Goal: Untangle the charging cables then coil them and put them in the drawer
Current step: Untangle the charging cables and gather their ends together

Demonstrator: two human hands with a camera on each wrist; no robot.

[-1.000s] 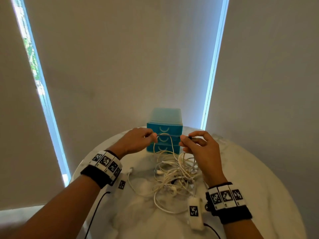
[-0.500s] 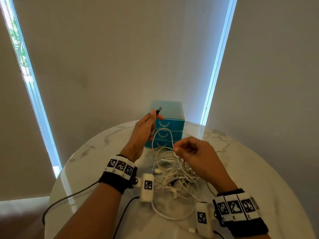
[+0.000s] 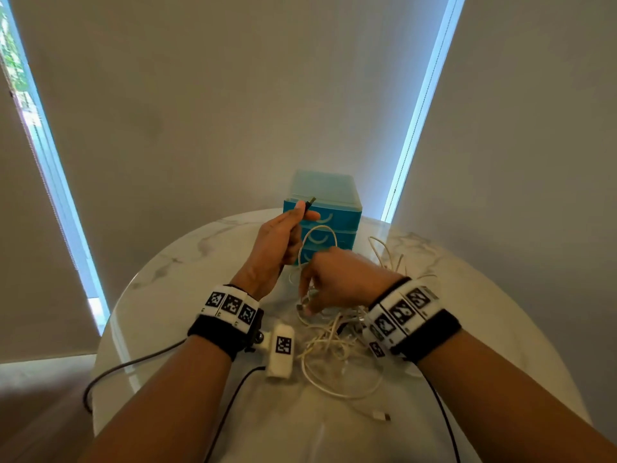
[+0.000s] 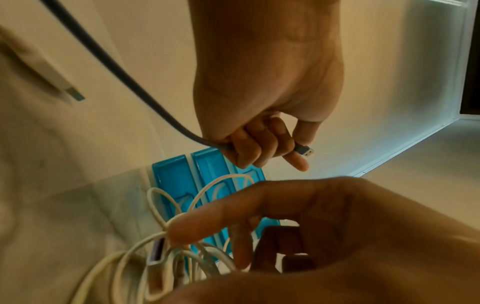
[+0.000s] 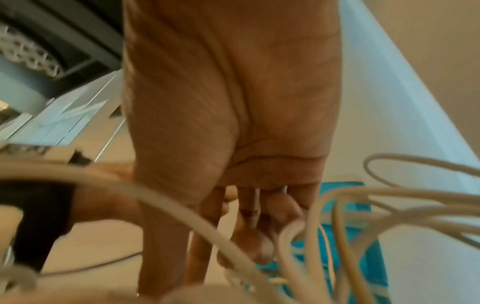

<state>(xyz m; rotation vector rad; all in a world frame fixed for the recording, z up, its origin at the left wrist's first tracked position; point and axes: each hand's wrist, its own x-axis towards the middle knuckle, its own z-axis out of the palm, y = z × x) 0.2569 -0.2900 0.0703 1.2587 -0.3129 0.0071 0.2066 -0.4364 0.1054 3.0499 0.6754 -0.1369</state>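
My left hand (image 3: 283,235) is raised in front of the blue drawer unit (image 3: 337,208). It grips a dark grey cable (image 4: 124,76), whose metal plug (image 4: 304,151) sticks out past the fingers. My right hand (image 3: 337,279) reaches down into a tangle of white charging cables (image 3: 334,342) on the table. Its fingertips (image 4: 182,230) pinch white strands beside a white connector (image 3: 301,308). In the right wrist view the curled fingers (image 5: 257,242) lie among blurred white loops (image 5: 389,205). All three drawers look closed.
The round marble table (image 3: 200,262) ends close on every side. A loose white plug (image 3: 380,416) lies near me. The white wrist camera (image 3: 282,349) hangs under my left wrist, and black leads (image 3: 127,365) trail off the left edge. Walls stand behind the drawer unit.
A second ago both hands pinched the dark cable at drawer height. The left hand has lifted the plug end up; the right hand let go and dropped into the white tangle.
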